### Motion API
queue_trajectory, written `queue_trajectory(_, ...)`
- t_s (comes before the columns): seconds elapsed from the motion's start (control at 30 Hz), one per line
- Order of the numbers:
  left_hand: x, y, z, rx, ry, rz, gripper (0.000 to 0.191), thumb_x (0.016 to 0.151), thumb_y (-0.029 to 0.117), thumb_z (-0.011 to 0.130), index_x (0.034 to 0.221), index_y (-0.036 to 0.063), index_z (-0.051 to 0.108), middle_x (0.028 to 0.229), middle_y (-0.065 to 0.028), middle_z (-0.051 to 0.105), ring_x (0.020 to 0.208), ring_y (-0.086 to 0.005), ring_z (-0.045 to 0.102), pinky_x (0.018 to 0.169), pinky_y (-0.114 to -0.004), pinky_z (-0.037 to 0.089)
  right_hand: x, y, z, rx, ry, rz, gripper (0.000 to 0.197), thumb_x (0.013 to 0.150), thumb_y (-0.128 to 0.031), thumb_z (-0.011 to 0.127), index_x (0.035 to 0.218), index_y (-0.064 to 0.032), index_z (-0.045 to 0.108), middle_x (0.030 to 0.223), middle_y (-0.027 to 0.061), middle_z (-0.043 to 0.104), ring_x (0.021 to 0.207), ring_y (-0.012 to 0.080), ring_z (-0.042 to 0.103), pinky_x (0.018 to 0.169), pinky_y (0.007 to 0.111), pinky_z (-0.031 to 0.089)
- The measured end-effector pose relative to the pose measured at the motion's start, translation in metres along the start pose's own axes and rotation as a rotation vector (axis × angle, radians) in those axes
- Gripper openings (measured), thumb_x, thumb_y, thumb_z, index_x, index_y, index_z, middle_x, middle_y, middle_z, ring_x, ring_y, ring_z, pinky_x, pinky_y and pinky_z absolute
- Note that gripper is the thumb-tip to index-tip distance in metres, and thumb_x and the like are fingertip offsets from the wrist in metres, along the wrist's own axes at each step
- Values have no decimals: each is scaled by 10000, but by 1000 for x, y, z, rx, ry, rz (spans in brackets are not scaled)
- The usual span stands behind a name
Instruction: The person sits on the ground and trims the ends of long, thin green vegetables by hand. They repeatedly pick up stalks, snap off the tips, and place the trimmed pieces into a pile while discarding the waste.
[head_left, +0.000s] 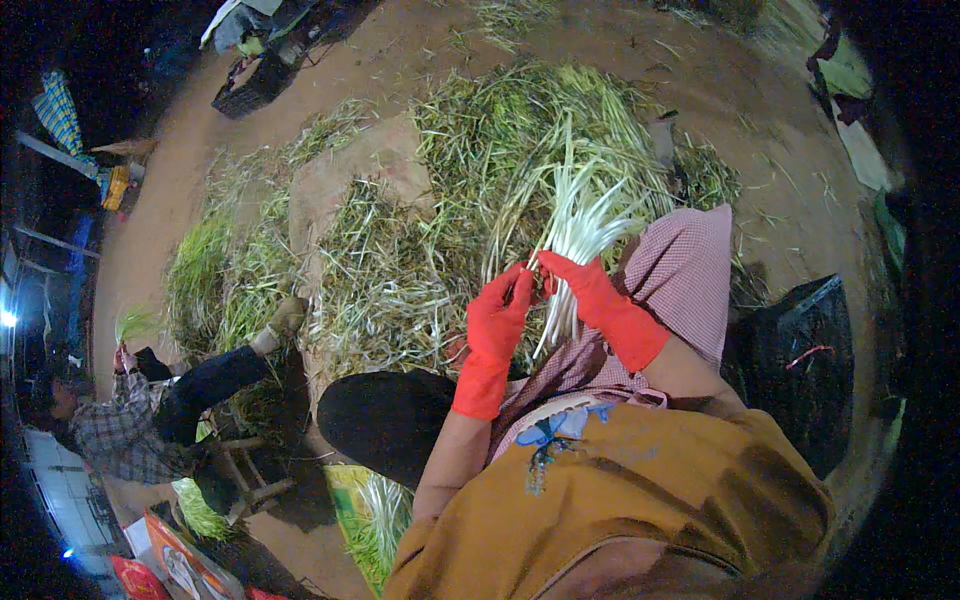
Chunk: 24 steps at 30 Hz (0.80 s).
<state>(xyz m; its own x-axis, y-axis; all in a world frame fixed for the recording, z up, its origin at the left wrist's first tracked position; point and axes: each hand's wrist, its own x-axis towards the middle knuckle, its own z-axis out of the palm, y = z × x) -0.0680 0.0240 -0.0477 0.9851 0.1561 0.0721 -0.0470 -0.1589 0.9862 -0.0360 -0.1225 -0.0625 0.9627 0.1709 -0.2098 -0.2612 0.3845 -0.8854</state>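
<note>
My right hand (589, 289), in a red rubber glove, grips a bunch of pale, long-stemmed greens (583, 217). Their whitish blades fan out above the fist, and thin white stem ends hang below it. Close beside it, my left hand (499, 319), gloved alike, has its fingertips pinched on a thin yellowish stalk (534, 257) at the bunch's edge. Both hands are over my lap, where a pink checked cloth (679, 262) covers one knee. Beyond them lies a broad heap of green stalks (517, 112), with loose straw-like trimmings (390, 277) nearer to me.
A black tub (795, 375) stands at my right. On the left, another person (135, 439) in a checked shirt sits by a low wooden stool (255, 480), holding some greens (133, 324). More pale greens (382, 510) lie on a yellow-green sheet at my left. A dark crate (251, 86) stands farther off.
</note>
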Motion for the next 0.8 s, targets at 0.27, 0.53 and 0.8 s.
queue_trajectory(0.27, 8, -5, -33, 4, 222, -169, 205, 884, 187, 600, 908, -15, 621, 742, -67, 644, 599, -115, 613, 541, -248, 502, -1, -23, 2, 207, 7, 45, 307, 857, -249, 623, 1028, 4, 598, 650, 18, 496, 552, 132, 484, 580, 312, 451)
queue_trajectory(0.53, 17, -2, -31, -652, -566, -396, 470, 883, 412, 577, 1071, -19, 598, 698, -41, 592, 497, -102, 517, 517, -262, 476, 0, -46, -13, 104, -75, 64, 314, 840, -218, 625, 1059, 3, 582, 657, 15, 525, 563, 119, 511, 569, 297, 442)
queue_trajectory(0.8, 12, -4, -23, -807, -352, -373, 388, 916, 361, 545, 1136, 43, 570, 584, 54, 462, 480, -65, 422, 548, -227, 431, 18, -35, -42, -44, 263, 81, 268, 838, -198, 648, 1056, -49, 604, 823, 49, 638, 527, 129, 545, 470, 294, 465)
